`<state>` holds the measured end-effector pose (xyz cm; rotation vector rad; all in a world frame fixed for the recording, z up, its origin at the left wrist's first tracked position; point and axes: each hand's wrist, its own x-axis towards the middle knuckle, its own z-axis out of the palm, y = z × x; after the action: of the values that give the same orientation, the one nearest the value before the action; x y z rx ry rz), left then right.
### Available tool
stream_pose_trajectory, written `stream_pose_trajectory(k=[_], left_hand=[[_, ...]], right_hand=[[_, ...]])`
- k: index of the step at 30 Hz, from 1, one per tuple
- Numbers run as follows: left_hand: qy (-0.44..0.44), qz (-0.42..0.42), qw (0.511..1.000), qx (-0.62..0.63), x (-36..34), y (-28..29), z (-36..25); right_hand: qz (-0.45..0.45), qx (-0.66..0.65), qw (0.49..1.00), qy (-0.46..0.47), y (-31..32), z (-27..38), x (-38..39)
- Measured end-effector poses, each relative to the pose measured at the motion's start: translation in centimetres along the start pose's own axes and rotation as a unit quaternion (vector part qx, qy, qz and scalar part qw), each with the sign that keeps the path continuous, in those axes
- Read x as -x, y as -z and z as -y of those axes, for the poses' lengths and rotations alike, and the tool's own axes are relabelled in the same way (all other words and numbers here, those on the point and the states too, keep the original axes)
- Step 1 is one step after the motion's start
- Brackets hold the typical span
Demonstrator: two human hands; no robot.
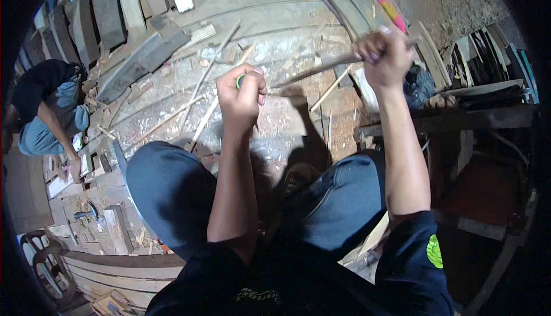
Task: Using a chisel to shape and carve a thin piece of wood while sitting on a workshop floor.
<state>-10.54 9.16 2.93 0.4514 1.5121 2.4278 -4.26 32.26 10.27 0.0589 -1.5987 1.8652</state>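
My left hand (241, 95), in the middle of the view, is closed around a small object with a green part (240, 82); the rest of it is mostly hidden by my fingers. My right hand (383, 60), higher and to the right, grips a long, thin, dark wooden stick (321, 70) that slants down-left, its far end near my left hand. Below them are my bent knees in dark trousers and the pale plank floor (189, 63), strewn with thin strips and scraps.
At the left a crouching person (46, 103) reaches down among wood pieces, near a hammer (86, 214). Boards (132, 0) line the back. A pink-yellow object (389, 10) lies at upper right. A dark wooden frame (476, 121) stands on the right, a curved slatted piece (109, 270) lower left.
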Motion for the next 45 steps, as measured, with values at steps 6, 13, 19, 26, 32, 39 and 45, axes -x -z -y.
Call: stream_pose_trajectory(k=[6, 13, 19, 26, 32, 39, 45], left_hand=[[-0.037, -0.068, 0.994, -0.081, 0.2, -2.0, -8.8], [-0.306, 0.120, 0.907, -0.264, -2.0, -4.8, -22.8], [-0.236, 0.157, 0.784, -0.553, -8.1, 0.2, -16.9], [-0.152, 0.122, 0.852, -0.485, -8.2, 3.8, -14.0], [-0.143, 0.152, 0.868, -0.451, -8.9, 6.0, -13.1], [-0.118, 0.156, 0.889, -0.414, -9.1, 5.9, -12.1], [-0.153, 0.135, 0.872, -0.444, -9.2, 5.8, -10.9]], right_hand=[[-0.033, -0.163, 0.984, 0.069, 5.1, 5.2, 0.8], [-0.046, -0.275, 0.946, 0.167, 8.8, 7.5, 1.3], [-0.074, -0.342, 0.921, 0.169, 8.6, 8.2, 1.5], [-0.100, -0.365, 0.907, 0.184, 8.8, 9.1, 2.0], [-0.048, -0.409, 0.893, 0.180, 7.7, 9.0, 2.1], [-0.074, -0.388, 0.902, 0.175, 6.7, 8.7, 1.7], [-0.090, -0.396, 0.898, 0.172, 6.5, 9.0, 1.9]])
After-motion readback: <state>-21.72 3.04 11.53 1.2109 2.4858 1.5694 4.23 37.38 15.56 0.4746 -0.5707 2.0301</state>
